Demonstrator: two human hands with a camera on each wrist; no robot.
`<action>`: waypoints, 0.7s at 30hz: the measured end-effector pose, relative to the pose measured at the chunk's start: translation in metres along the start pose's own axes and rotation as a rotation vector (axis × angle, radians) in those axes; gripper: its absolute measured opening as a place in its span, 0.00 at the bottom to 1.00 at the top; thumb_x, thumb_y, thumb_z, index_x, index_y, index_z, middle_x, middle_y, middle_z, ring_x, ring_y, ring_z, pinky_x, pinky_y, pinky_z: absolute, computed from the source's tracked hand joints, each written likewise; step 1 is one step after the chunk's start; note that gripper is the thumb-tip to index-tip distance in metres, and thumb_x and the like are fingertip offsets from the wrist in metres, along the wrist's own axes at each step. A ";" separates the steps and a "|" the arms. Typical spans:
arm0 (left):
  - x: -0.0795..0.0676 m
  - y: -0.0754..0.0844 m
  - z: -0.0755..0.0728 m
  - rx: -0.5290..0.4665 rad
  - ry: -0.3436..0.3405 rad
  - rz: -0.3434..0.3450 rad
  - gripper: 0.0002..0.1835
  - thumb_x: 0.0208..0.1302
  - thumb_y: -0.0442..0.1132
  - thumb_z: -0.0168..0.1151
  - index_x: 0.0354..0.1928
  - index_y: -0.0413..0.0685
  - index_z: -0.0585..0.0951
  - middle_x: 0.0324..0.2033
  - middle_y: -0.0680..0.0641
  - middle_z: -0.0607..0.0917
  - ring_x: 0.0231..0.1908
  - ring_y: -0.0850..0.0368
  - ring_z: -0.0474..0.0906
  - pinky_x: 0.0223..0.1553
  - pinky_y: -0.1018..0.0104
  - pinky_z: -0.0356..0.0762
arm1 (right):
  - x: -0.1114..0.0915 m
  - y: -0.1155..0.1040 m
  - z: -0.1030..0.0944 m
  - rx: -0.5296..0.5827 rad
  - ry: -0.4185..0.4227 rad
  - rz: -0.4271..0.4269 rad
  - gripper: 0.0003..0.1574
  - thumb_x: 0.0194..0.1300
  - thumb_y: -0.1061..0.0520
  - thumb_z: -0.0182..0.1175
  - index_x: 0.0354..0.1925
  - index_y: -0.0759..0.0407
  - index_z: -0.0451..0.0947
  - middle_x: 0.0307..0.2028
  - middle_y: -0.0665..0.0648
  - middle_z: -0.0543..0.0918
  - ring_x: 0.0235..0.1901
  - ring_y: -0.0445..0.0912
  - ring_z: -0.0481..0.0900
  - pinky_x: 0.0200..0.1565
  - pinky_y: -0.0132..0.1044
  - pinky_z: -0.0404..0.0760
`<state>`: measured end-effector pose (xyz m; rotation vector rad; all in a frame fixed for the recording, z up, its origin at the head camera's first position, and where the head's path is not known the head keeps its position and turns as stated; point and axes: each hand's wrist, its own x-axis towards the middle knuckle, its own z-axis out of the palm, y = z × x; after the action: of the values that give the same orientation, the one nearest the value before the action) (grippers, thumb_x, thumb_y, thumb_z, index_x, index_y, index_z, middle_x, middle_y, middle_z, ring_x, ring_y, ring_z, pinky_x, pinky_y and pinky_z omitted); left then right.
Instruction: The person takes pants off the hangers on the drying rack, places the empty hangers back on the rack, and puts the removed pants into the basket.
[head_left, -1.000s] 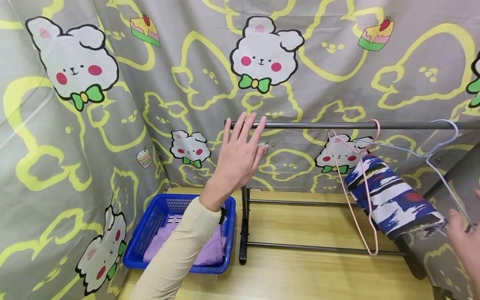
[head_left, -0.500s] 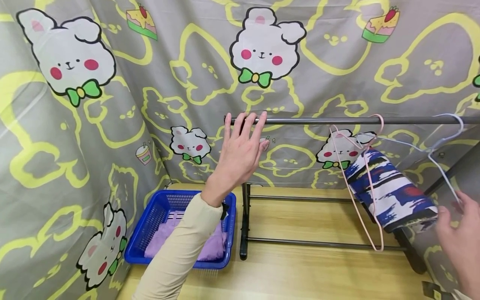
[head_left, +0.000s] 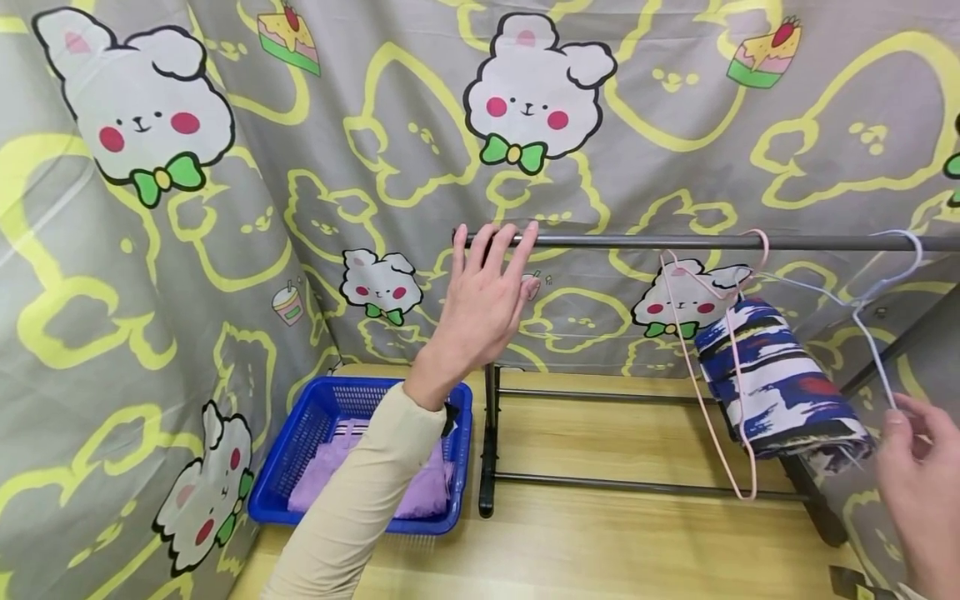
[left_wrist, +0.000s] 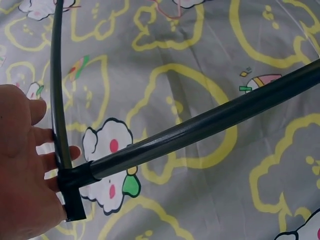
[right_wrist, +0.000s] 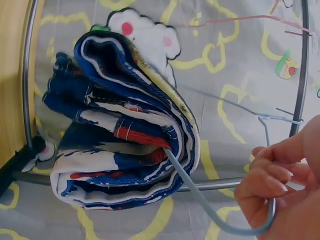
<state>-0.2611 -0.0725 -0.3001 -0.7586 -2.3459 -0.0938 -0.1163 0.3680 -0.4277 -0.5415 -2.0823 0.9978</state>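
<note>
Left arm [head_left: 360, 500] extended forward, sleeved to the wrist; left hand [head_left: 478, 308] back uppermost, its fingers [head_left: 517, 257] apart and slightly bent. Right hand [head_left: 924, 483] at lower right, fingers curled inward, thumb [head_left: 897, 437] upward

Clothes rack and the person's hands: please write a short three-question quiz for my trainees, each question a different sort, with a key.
1. True or false: the left hand rests on the rack's top bar.

2. Choose one. The right hand holds:
A) the pink hanger
B) the light blue hanger
C) the rack's upright

3. Fill in the colour: the blue basket has ____ cloth lying in it.

Key: 1. true; 2. B; 3. purple.
</note>
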 end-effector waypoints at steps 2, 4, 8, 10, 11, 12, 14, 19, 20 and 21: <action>0.000 0.001 0.001 0.000 -0.006 -0.004 0.31 0.83 0.49 0.40 0.81 0.48 0.56 0.72 0.41 0.64 0.73 0.42 0.54 0.76 0.41 0.32 | 0.001 -0.001 0.000 0.062 -0.009 0.038 0.19 0.75 0.61 0.49 0.56 0.47 0.80 0.33 0.32 0.70 0.27 0.25 0.66 0.28 0.13 0.63; 0.000 0.001 0.001 0.000 -0.012 -0.010 0.31 0.83 0.49 0.40 0.81 0.49 0.56 0.72 0.42 0.64 0.73 0.42 0.53 0.76 0.41 0.32 | 0.002 -0.002 -0.001 0.112 -0.017 0.096 0.18 0.75 0.61 0.51 0.50 0.38 0.80 0.33 0.30 0.74 0.29 0.25 0.69 0.28 0.13 0.65; 0.001 0.003 0.003 -0.009 -0.022 -0.012 0.31 0.83 0.50 0.40 0.81 0.49 0.55 0.72 0.42 0.64 0.74 0.42 0.53 0.76 0.42 0.31 | 0.003 -0.002 -0.003 0.176 -0.003 0.205 0.16 0.75 0.58 0.55 0.42 0.32 0.78 0.34 0.28 0.78 0.24 0.26 0.71 0.23 0.16 0.65; 0.001 0.004 0.004 -0.009 -0.025 -0.013 0.31 0.83 0.50 0.38 0.81 0.49 0.55 0.72 0.42 0.63 0.74 0.42 0.52 0.76 0.42 0.30 | 0.002 -0.002 -0.003 0.187 0.007 0.227 0.15 0.75 0.56 0.56 0.40 0.30 0.77 0.31 0.28 0.78 0.18 0.27 0.68 0.18 0.19 0.63; 0.001 0.004 0.005 -0.008 -0.024 -0.012 0.31 0.83 0.50 0.38 0.81 0.49 0.55 0.72 0.42 0.63 0.74 0.43 0.53 0.76 0.42 0.30 | 0.002 -0.002 -0.003 0.188 0.016 0.227 0.15 0.75 0.55 0.57 0.39 0.29 0.76 0.30 0.29 0.77 0.16 0.27 0.66 0.16 0.21 0.61; 0.001 0.004 0.005 -0.008 -0.023 -0.012 0.31 0.83 0.50 0.38 0.81 0.49 0.55 0.72 0.42 0.63 0.74 0.43 0.53 0.76 0.42 0.30 | 0.002 -0.002 -0.003 0.183 0.018 0.229 0.15 0.75 0.54 0.58 0.39 0.28 0.76 0.28 0.30 0.76 0.15 0.28 0.65 0.16 0.21 0.61; 0.001 0.003 0.005 -0.008 -0.022 -0.013 0.31 0.83 0.50 0.37 0.81 0.49 0.54 0.72 0.42 0.63 0.74 0.43 0.52 0.76 0.42 0.29 | 0.002 -0.003 -0.003 0.181 0.028 0.227 0.14 0.74 0.53 0.59 0.39 0.28 0.77 0.26 0.31 0.75 0.13 0.29 0.63 0.14 0.22 0.60; 0.000 0.000 0.003 -0.025 -0.026 -0.021 0.30 0.83 0.49 0.37 0.82 0.50 0.54 0.72 0.43 0.63 0.74 0.43 0.51 0.76 0.44 0.27 | 0.002 -0.006 -0.003 0.187 0.056 0.294 0.09 0.72 0.50 0.64 0.43 0.30 0.82 0.25 0.33 0.76 0.15 0.32 0.63 0.15 0.24 0.58; 0.000 0.000 0.003 -0.027 -0.025 -0.024 0.30 0.83 0.49 0.37 0.82 0.50 0.54 0.72 0.43 0.63 0.74 0.43 0.52 0.76 0.44 0.27 | 0.003 -0.007 -0.004 0.178 0.056 0.316 0.09 0.71 0.49 0.64 0.46 0.31 0.83 0.26 0.33 0.76 0.17 0.32 0.63 0.16 0.25 0.58; 0.000 0.000 0.003 -0.031 -0.021 -0.026 0.30 0.83 0.49 0.38 0.82 0.50 0.55 0.72 0.43 0.63 0.74 0.43 0.52 0.77 0.44 0.27 | 0.003 -0.007 -0.005 0.174 0.054 0.344 0.10 0.71 0.48 0.65 0.49 0.33 0.84 0.27 0.33 0.76 0.19 0.33 0.63 0.17 0.25 0.59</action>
<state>-0.2629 -0.0717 -0.3026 -0.7476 -2.3798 -0.1343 -0.1148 0.3676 -0.4185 -0.8440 -1.8683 1.3299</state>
